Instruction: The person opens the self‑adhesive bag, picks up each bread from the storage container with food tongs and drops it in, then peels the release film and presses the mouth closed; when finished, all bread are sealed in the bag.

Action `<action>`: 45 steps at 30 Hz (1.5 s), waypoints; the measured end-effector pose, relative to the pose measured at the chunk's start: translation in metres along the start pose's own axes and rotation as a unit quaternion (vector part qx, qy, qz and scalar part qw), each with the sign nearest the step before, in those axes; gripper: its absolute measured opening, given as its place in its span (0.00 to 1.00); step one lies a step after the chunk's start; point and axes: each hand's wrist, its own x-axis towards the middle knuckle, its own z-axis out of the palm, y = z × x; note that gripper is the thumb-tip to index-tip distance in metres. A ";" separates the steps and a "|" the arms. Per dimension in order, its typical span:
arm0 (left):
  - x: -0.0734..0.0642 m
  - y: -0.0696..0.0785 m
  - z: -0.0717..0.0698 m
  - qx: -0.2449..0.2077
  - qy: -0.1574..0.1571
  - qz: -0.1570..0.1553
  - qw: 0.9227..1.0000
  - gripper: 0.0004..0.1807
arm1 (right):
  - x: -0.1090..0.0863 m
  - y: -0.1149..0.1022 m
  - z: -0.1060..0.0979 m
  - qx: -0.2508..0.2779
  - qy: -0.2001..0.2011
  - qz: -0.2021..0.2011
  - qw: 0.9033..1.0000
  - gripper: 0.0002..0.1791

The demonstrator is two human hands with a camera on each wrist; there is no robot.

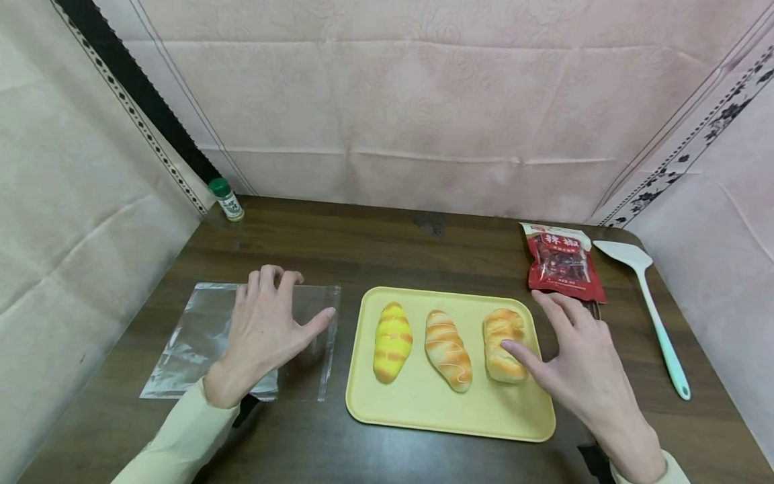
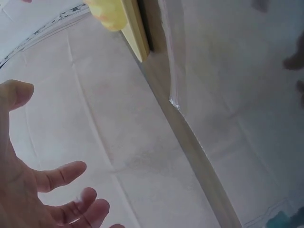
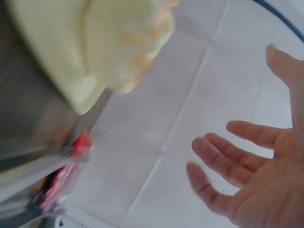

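My left hand (image 1: 263,329) hovers with spread, bent fingers over a clear plastic bag (image 1: 193,343) lying flat on the left. In the left wrist view, nothing is between the fingers of that hand (image 2: 52,185). My right hand (image 1: 580,370) hangs spread over the right edge of a pale yellow tray (image 1: 423,410), its thumb in front of a golden bread roll (image 1: 504,329). The right wrist view shows this hand (image 3: 256,175) holding nothing. Also on the tray lie a yellow striped bread (image 1: 393,343) and a cream-striped bread (image 1: 447,349).
A red snack packet (image 1: 562,265) lies at the back right beside a spatula (image 1: 650,302) with a mint handle. The tip of a dark thing (image 1: 594,309) shows behind the right hand. A green-capped bottle (image 1: 226,199) stands in the back left corner. Cloth walls (image 1: 393,101) border the table.
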 end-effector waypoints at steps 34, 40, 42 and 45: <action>0.001 -0.015 -0.007 -0.008 -0.152 -0.053 0.987 0.19 | 0.056 -0.177 0.090 0.070 -0.260 -0.254 0.929 0.13; 0.003 -0.017 0.002 0.012 -0.231 -0.060 0.971 0.22 | 0.054 -0.193 0.112 0.005 -0.270 -0.281 0.921 0.05; 0.003 -0.016 0.005 0.014 -0.248 -0.055 0.967 0.22 | 0.052 -0.198 0.117 -0.027 -0.278 -0.291 0.915 0.04; 0.003 -0.014 0.008 0.025 -0.260 -0.050 0.964 0.22 | 0.048 -0.205 0.124 -0.090 -0.305 -0.295 0.901 0.07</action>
